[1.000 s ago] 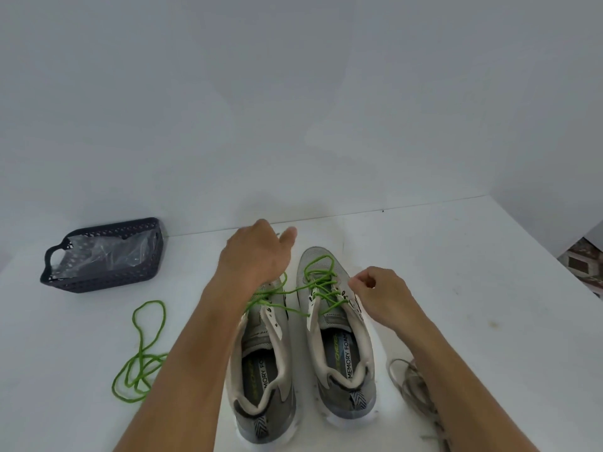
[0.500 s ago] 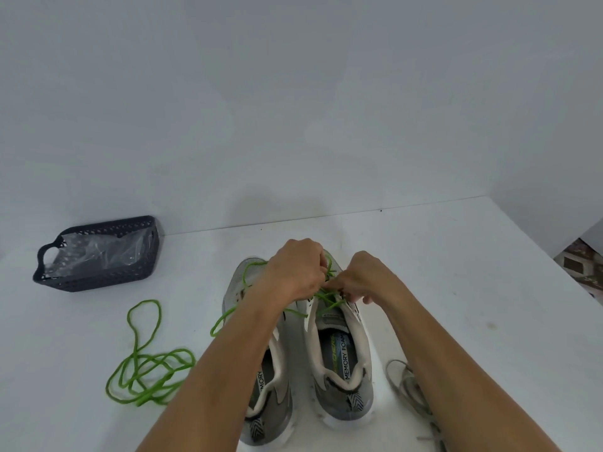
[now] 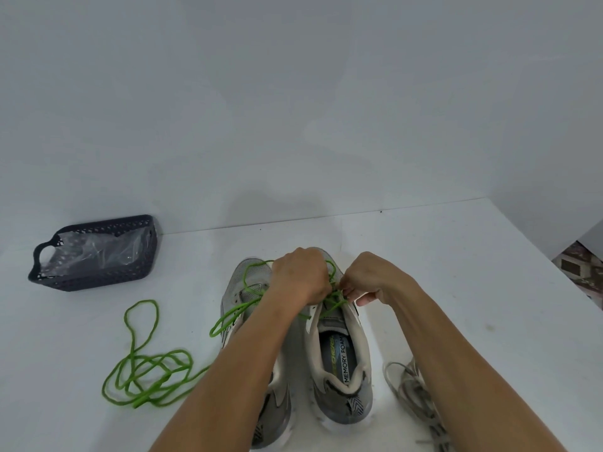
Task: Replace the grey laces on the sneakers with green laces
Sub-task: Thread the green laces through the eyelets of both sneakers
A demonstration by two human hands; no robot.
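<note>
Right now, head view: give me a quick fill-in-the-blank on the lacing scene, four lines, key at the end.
1. Both hands, left and right, work a green lace on the ____ sneaker.
2. A spare green lace lies loose on the table, to the ____ of the sneakers.
3. The grey laces lie beside the right ____.
4. The dark basket holds clear ____.

Missing words: right; left; sneaker; plastic
</note>
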